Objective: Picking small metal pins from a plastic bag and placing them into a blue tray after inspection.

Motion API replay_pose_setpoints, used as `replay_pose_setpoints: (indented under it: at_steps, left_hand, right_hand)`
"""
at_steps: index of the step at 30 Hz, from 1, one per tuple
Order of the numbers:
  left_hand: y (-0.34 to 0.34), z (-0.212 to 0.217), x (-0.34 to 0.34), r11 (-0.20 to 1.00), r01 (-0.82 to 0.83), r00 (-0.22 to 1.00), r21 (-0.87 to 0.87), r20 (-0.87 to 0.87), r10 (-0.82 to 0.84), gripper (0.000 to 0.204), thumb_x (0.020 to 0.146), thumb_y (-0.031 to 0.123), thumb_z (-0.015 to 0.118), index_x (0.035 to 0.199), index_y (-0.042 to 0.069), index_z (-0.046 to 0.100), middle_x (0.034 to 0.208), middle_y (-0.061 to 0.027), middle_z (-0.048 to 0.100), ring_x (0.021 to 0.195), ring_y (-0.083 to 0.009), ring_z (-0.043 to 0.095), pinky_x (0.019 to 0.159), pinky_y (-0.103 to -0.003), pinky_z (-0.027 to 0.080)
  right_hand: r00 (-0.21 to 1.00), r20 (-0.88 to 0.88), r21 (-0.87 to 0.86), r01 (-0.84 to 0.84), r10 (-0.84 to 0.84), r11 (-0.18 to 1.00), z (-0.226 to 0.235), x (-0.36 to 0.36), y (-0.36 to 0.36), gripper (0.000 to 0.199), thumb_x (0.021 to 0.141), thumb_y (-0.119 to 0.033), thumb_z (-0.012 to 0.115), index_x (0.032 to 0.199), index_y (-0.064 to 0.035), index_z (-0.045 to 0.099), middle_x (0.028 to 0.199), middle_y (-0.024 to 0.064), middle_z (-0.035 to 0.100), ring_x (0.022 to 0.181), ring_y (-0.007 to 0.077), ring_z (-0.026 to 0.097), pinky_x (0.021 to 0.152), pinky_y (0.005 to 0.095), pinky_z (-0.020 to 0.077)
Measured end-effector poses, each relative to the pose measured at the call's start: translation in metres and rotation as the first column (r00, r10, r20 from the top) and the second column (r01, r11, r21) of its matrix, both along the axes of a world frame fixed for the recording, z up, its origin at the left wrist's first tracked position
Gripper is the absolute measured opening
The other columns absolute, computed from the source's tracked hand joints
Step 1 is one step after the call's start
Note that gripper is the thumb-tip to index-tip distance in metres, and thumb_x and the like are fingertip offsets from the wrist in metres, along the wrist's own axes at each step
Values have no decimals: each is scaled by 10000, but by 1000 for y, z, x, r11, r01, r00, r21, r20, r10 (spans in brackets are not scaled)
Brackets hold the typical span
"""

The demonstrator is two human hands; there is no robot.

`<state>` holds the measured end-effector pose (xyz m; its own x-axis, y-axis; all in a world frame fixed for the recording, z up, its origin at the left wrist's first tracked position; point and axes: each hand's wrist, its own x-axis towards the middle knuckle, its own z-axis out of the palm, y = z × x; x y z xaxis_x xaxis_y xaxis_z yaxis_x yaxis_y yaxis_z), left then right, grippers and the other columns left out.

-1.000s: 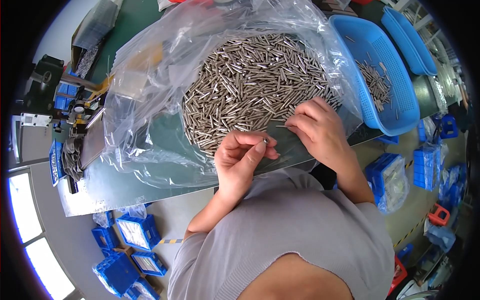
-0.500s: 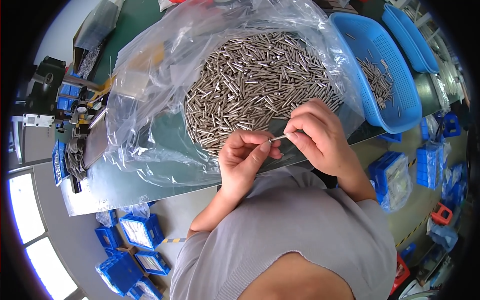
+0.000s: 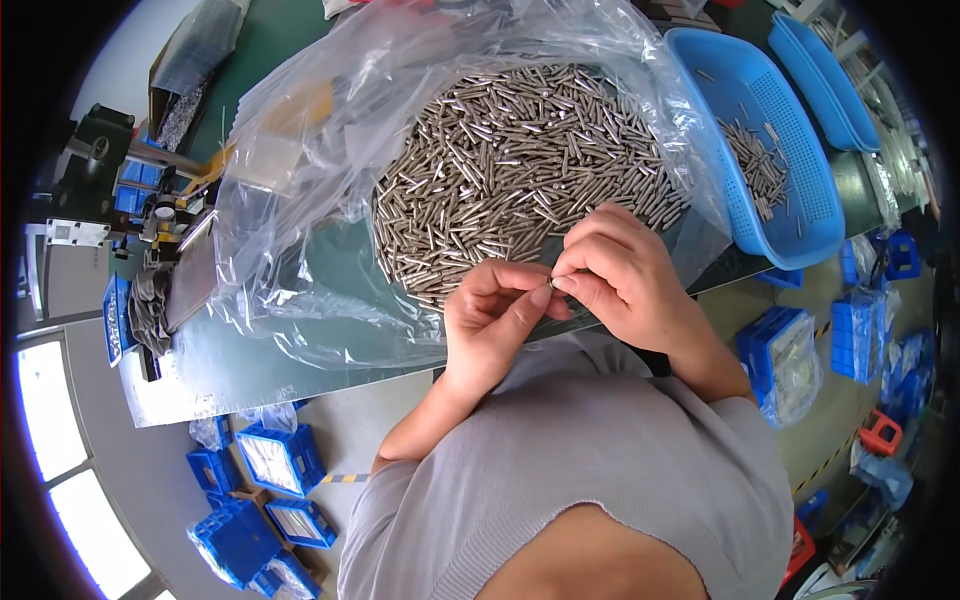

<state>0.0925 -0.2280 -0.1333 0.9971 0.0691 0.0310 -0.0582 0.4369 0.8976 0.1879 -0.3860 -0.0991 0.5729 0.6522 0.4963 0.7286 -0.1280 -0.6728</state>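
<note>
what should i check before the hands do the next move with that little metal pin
1. Pin pinched between both hands: ok.
2. Left hand and right hand meet at the fingertips: ok.
3. Pin straight and undamaged: cannot tell, too small.
4. Pile of pins lying on the clear plastic bag: ok.
5. Blue basket beside the right hand, only partly filled: ok.

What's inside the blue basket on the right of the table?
The blue basket holds a loose scatter of small metal pins along its mesh bottom; most of the bottom is bare. A second blue basket lies behind it; its contents cannot be seen.
</note>
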Motion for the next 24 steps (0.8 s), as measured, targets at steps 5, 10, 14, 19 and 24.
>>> replay_pose_setpoints:
  at_steps: [5,10,14,19,24]
  left_hand:
    - [2,-5,1,998,-24,999,-51,31,25,62,904,-42,535,965,-31,531,985,-165,636,798,-178,653,748,-293,540]
    - [-2,1,2,993,-94,995,-71,24,96,48,891,-25,554,938,-31,544,955,-175,639,747,-177,645,717,-298,542]
    - [-4,1,4,986,-146,989,-82,10,147,40,881,-12,567,911,-35,557,926,-189,638,705,-175,635,687,-308,550]
    - [-2,0,5,987,-134,991,-86,2,134,48,880,-12,566,918,-40,558,927,-195,635,710,-175,633,687,-310,553]
    - [-2,0,4,989,-124,992,-83,8,125,52,881,-10,566,921,-42,559,928,-199,633,714,-177,632,686,-314,557]
  right_hand:
    - [964,-18,58,267,-267,962,18,3,-26,88,768,-4,650,826,-25,587,829,104,585,760,252,571,675,334,456]
    - [422,356,175,847,-834,503,34,28,-77,125,796,-14,647,920,-24,637,938,108,615,847,259,585,761,339,463]
    - [691,347,84,650,-634,755,26,17,-51,195,748,-27,685,937,-62,655,928,91,608,864,272,574,753,357,458]
    - [948,260,-170,232,-183,958,-10,16,-13,211,655,-5,707,852,-64,657,850,50,561,796,248,539,679,351,451]
    - [950,290,-229,189,-119,955,-16,17,-8,195,651,-6,699,826,-73,646,842,47,551,793,241,530,674,349,451]
